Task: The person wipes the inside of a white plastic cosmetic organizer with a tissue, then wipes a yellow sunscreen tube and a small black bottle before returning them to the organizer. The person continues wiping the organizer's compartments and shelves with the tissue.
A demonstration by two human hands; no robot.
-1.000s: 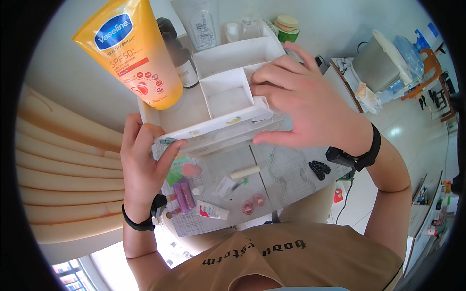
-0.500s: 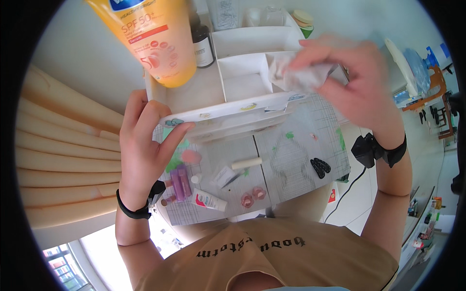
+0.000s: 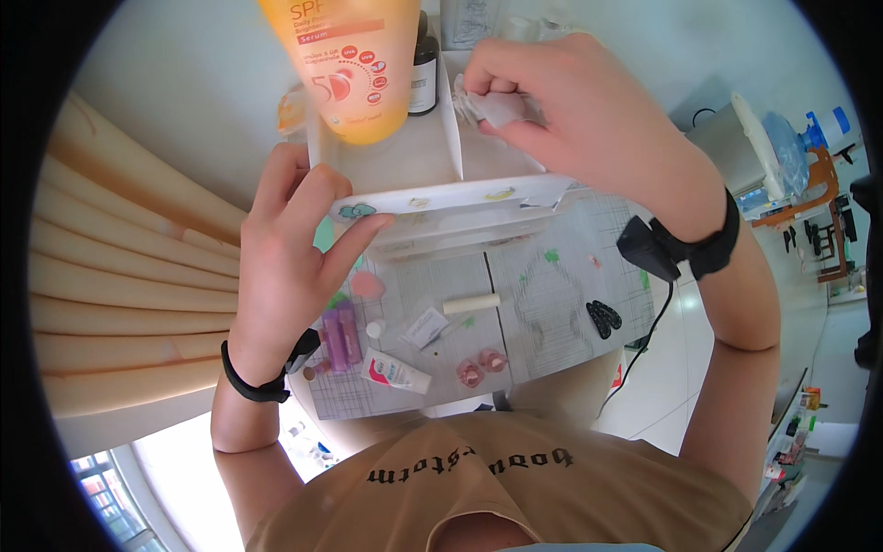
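Note:
My left hand [image 3: 294, 230] grips the front left corner of a white plastic organizer [image 3: 441, 195], thumb on its front face and fingers over the side wall. Pinched in my right hand [image 3: 598, 106] is a crumpled white tissue [image 3: 501, 109], which sits inside a compartment right of the divider. My fingers and the tissue hide part of that compartment. In the left compartment stand a large yellow-orange sunscreen tube [image 3: 363, 78] and a dark bottle [image 3: 424, 81] with a white label.
On the patterned table [image 3: 570, 340] lie black hair clips [image 3: 603, 319], pink flower-shaped pieces [image 3: 482, 366], a white tube [image 3: 395, 371], purple tubes [image 3: 340, 336] and a cream stick [image 3: 471, 303]. A pleated curtain [image 3: 138, 276] hangs at the left. Behind the organizer stands a clear container [image 3: 467, 23].
My right hand has moved left with the tissue, from the right compartment into the one beside the divider. The organizer appears farther right in view, with my left hand still on its corner.

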